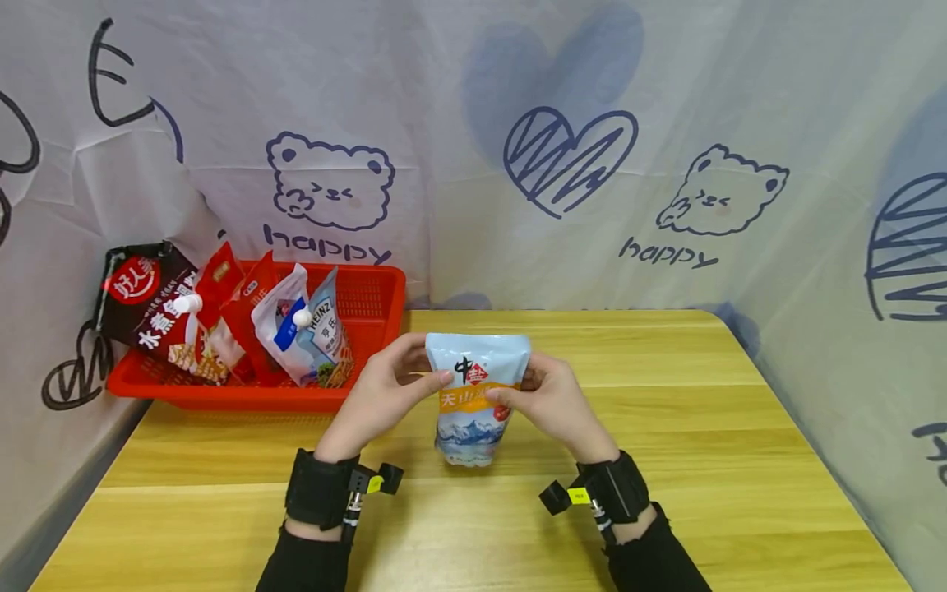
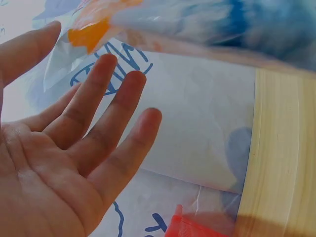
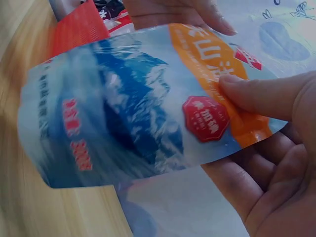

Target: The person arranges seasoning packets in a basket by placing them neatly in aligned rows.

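A blue-and-white bag of salt with an orange band and a mountain picture stands upright in front of me, close over the table. My right hand grips its upper right side, thumb on the front and fingers behind, as the right wrist view also shows. At the bag's upper left edge is my left hand, its thumb overlapping the front in the head view. From the left wrist, that hand's fingers appear spread and loosely bent, with the bag's corner between them and the thumb.
A red plastic basket sits at the back left of the wooden table. Several food pouches lean inside it, among them a dark red one and a Heinz pouch. A white cloth with drawings hangs behind.
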`<state>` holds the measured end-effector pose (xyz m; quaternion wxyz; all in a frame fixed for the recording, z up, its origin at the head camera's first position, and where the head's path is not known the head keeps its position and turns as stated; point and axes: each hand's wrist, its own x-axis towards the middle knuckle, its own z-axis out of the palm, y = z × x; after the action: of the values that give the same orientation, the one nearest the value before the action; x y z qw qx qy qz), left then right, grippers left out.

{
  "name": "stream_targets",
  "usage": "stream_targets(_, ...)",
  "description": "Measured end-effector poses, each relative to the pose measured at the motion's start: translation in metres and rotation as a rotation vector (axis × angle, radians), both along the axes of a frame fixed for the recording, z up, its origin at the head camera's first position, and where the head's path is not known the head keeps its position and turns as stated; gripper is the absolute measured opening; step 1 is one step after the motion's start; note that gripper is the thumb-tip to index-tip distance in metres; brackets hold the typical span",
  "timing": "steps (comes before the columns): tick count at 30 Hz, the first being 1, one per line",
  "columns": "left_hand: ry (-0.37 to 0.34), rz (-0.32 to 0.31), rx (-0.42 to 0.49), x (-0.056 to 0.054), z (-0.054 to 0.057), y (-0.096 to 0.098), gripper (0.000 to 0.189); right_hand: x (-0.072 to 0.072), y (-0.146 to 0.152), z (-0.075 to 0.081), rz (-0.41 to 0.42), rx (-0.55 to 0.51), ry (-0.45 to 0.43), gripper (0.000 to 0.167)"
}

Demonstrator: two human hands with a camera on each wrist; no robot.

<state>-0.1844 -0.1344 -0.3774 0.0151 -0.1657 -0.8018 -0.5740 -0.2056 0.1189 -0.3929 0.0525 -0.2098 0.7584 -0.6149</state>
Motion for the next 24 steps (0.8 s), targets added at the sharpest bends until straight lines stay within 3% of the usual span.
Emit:
stream_targets(15,0.024,-0.055,-0.104,0.007,0.002,-0.002,0.025,0.000,-0.001,-0.002,0.154,0.159,0.029,0.027)
stream_targets(24,0.141,-0.021,-0.294,0.011,0.009,0.006,0.016,-0.003,-0.004,-0.010,0.193,0.176,0.002,0.039)
